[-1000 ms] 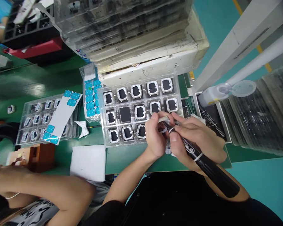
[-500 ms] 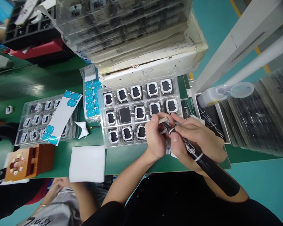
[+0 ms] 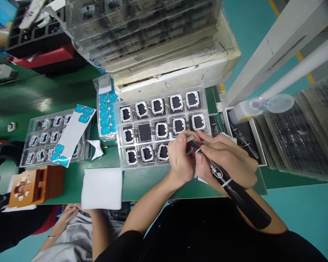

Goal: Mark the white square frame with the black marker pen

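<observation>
A black marker pen (image 3: 232, 189) is gripped in my right hand (image 3: 229, 160), its tip angled up and left toward my other hand. My left hand (image 3: 180, 160) closes around a small white frame (image 3: 190, 138), mostly covered by the fingers. The pen tip is at the frame; whether they touch is hard to see. Both hands are over the lower right part of a clear plastic tray (image 3: 164, 165). Rows of white square frames with dark centres, such as a frame (image 3: 161, 130), sit in its pockets. One pocket shows only a black pad (image 3: 145, 132).
Behind the tray rises a stack of clear trays (image 3: 153, 40) on a worn white box (image 3: 175, 82). A plastic bottle (image 3: 243, 110) stands at right by an open box (image 3: 258, 145). Left lie blue stickers (image 3: 105, 113), white foam (image 3: 101, 189) and an orange fixture (image 3: 35, 185). Another person's hands (image 3: 71, 211) rest nearby.
My right hand and the marker have shifted slightly left, the marker's rear end moving left too. My left hand still holds the frame in about the same place.
</observation>
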Motion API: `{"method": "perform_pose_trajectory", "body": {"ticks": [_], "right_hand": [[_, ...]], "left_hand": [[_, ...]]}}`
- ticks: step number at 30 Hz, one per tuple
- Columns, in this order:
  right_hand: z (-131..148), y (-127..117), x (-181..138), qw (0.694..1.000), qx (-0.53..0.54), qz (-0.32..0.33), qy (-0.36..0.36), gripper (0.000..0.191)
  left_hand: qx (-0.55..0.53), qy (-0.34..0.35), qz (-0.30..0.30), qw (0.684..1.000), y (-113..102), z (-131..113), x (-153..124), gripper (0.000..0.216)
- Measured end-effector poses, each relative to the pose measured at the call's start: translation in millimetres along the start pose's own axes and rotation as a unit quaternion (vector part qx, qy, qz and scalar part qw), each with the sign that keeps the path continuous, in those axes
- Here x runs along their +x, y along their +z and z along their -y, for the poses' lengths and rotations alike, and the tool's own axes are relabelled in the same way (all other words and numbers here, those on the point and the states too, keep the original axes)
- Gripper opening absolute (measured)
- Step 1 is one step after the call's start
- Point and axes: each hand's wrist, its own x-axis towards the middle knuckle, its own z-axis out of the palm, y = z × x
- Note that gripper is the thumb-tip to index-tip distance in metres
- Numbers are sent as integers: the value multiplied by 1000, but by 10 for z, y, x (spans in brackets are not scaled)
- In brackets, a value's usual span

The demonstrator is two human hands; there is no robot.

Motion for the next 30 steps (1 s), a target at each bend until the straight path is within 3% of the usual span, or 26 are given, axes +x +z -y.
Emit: {"method": "perform_pose_trajectory", "body": {"ticks": [6, 16, 21, 26, 30], "right_hand": [[-35, 4, 36, 998, -4, -13, -63, 29], [25, -60, 27, 999, 10, 18, -36, 38], [-51, 26, -32, 998, 23, -41, -34, 23], [-14, 45, -56, 997, 55, -52, 2, 27], [59, -63, -205, 990, 93, -105, -3, 25]], "left_hand": [[38, -1, -4, 999, -21, -22, -2, 59], [28, 11, -2, 1000, -21, -1, -34, 57], [43, -4, 8, 999, -19, 31, -27, 60], [52, 17, 8, 998, -20, 40, -20, 62], [12, 19, 18, 1000, 1, 60, -3, 67]]}}
